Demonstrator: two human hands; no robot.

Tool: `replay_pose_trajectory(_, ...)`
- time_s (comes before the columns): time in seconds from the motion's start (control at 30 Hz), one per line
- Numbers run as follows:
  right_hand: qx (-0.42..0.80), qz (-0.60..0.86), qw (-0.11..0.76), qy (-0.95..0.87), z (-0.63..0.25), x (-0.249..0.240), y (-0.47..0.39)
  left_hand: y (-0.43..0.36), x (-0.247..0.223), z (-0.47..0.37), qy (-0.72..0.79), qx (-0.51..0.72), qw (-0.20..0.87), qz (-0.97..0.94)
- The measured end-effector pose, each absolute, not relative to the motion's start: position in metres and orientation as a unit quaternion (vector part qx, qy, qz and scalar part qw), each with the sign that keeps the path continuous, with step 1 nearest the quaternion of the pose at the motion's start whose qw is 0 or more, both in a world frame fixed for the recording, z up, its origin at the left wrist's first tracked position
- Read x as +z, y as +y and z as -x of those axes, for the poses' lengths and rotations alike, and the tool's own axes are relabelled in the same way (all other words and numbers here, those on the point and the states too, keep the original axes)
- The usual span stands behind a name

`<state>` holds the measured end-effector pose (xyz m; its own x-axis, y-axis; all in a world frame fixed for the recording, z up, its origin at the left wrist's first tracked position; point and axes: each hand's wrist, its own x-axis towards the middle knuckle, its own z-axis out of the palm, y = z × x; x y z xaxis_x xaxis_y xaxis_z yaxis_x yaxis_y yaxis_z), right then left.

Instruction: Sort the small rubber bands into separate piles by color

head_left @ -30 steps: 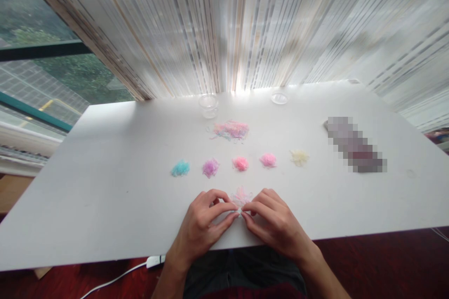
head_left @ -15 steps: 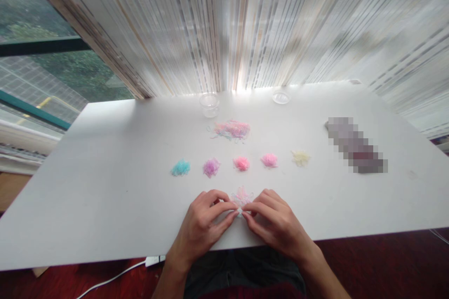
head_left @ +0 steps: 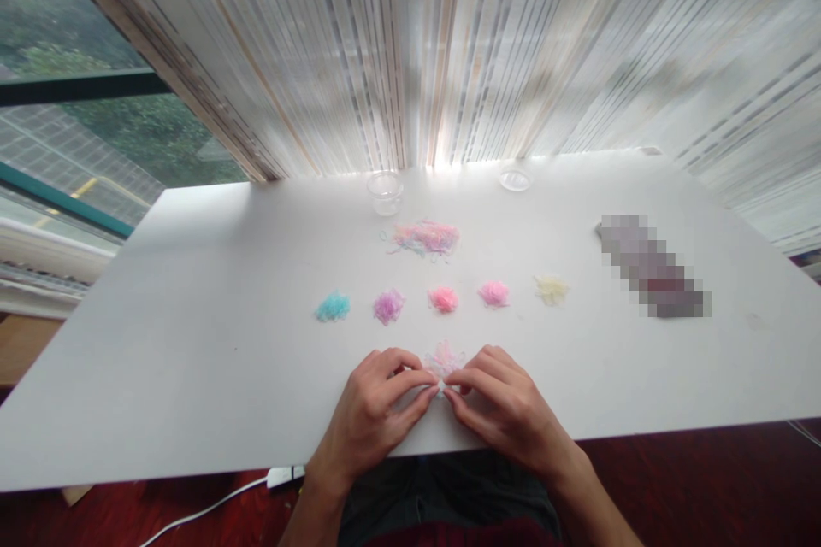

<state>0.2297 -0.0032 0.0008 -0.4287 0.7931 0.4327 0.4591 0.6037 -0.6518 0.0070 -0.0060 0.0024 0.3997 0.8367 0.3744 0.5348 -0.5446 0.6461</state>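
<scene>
My left hand and my right hand meet at the near side of the table, thumb and forefinger of each pinched together. Between their fingertips shows a bit of pale blue, seemingly small elastic bands; how many is too small to tell. Just beyond the fingertips lies a loose pile of pale pink and whitish elastic bands, partly covered by the fingers. Farther off, sorted heaps form a row: turquoise, purple, coral pink, light pink and pale yellow.
Behind the row is a larger mixed heap of bands. A clear round tub and a clear lid stand at the back of the white table. To the right lies a blurred-out oblong object. A striped curtain hangs behind.
Almost nothing differs. The whole view has shifted very slightly, and both hands keep the same pinched pose by the pale pile.
</scene>
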Motion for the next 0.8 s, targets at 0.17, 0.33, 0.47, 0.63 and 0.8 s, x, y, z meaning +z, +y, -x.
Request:
replay_pose_trajectory(0.17, 0.221, 0.383, 0.378, -0.813, -0.2297, 0.0002, -0.0030, -0.0064, 0.0017, -0.0068, 0.424, 0.349, 0.212, -0.808)
replay_pose_trajectory(0.33, 0.218, 0.385, 0.385, -0.810, -0.2292, -0.0004, -0.0018, -0.0056, 0.0015, -0.0070, 0.428, 0.357, 0.210, -0.803)
replay_pose_trajectory(0.47, 0.212, 0.381, 0.388, -0.812, -0.2292, 0.0003, -0.0017, -0.0053, 0.0012, -0.0074, 0.427, 0.363, 0.207, -0.802)
replay_pose_trajectory(0.63, 0.219, 0.377, 0.386, -0.813, -0.2294, 0.0007, -0.0022, -0.0056, 0.0017, -0.0076, 0.424, 0.366, 0.215, -0.800)
replay_pose_trajectory(0.8, 0.219, 0.377, 0.386, -0.813, -0.2294, 0.0009, -0.0021, -0.0057, 0.0035, -0.0077, 0.424, 0.368, 0.211, -0.800)
